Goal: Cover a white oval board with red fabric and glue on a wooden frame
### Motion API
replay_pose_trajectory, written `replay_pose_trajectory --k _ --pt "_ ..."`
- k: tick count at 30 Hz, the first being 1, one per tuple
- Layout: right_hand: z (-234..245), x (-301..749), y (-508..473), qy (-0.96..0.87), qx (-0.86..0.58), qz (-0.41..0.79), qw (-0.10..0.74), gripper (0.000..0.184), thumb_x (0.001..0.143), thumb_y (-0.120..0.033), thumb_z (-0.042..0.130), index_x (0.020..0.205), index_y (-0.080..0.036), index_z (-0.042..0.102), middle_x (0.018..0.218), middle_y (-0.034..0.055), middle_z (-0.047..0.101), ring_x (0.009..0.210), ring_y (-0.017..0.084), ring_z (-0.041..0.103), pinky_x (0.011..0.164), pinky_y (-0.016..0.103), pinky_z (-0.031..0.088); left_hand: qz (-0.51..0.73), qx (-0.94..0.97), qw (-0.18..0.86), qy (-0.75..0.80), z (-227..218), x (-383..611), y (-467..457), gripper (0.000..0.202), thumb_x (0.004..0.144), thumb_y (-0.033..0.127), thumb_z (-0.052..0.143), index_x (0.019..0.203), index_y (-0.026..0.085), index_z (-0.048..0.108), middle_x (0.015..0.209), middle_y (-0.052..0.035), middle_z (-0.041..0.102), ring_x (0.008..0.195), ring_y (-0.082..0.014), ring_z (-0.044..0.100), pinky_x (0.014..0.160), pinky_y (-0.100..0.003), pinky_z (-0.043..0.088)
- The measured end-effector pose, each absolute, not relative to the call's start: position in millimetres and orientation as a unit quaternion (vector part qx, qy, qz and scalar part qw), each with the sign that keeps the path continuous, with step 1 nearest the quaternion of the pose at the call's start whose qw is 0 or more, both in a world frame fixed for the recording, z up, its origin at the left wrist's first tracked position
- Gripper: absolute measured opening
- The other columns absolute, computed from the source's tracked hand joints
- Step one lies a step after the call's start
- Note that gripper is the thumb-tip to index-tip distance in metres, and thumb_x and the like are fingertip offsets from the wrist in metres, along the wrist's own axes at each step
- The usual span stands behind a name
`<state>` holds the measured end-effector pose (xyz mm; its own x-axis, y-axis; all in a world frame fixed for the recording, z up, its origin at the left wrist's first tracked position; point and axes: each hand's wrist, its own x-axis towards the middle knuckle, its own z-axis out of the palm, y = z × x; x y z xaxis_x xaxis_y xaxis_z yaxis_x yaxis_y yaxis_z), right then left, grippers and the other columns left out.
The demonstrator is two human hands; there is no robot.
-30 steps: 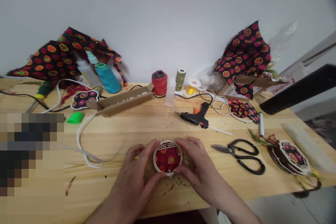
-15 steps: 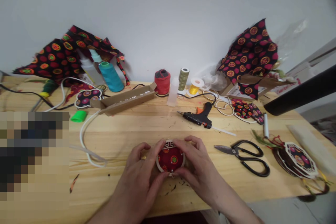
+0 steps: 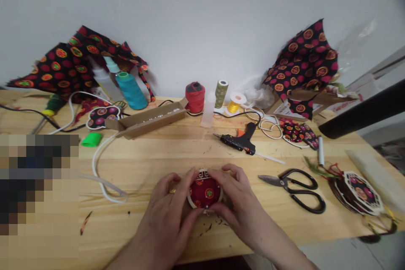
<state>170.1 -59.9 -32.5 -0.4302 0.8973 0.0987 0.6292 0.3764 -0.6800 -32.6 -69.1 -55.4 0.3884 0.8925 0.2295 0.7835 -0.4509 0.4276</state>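
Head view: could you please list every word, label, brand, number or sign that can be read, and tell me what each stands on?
No text can be read.
White label on the cardboard box: print too small and blurred.
Red marking on the white packaging: too blurred.
Round framed piece: decorative pattern, no legible lettering.

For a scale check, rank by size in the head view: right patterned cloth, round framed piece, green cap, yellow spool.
Right patterned cloth
Round framed piece
Green cap and yellow spool: too alike to rank
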Motion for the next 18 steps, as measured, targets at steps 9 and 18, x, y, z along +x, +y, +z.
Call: replay_pose_trajectory --k 9,18 --pt "-31 170 -62 -0.792 -0.481 0.290 0.239 0.064 0.080 -0.012 0.063 0.135 -0.026 0.034 0.129 0.0022 0.052 0.121 0.023 0.030 0.106 0.044 0.031 0.215 0.822 0.121 0.513 -57 -34 -69 0.066 0.086 0.025 0.051 0.143 0.021 0.018 0.121 -0.0084 0.061 0.113 -0.0298 0.043 0.092 -0.046 0.043" --pt "-27 195 -64 -0.790 -0.524 0.146 0.284 0.041 0.085 -0.014 0.051 0.126 -0.019 0.046 0.123 0.0119 0.055 0.115 0.025 0.043 0.097 0.045 0.040 0.219 0.828 0.100 0.506 -60 -38 -66 0.066 0.086 0.028 0.050 0.143 0.025 0.017 0.119 -0.0069 0.063 0.112 -0.0279 0.049 0.089 -0.041 0.046"
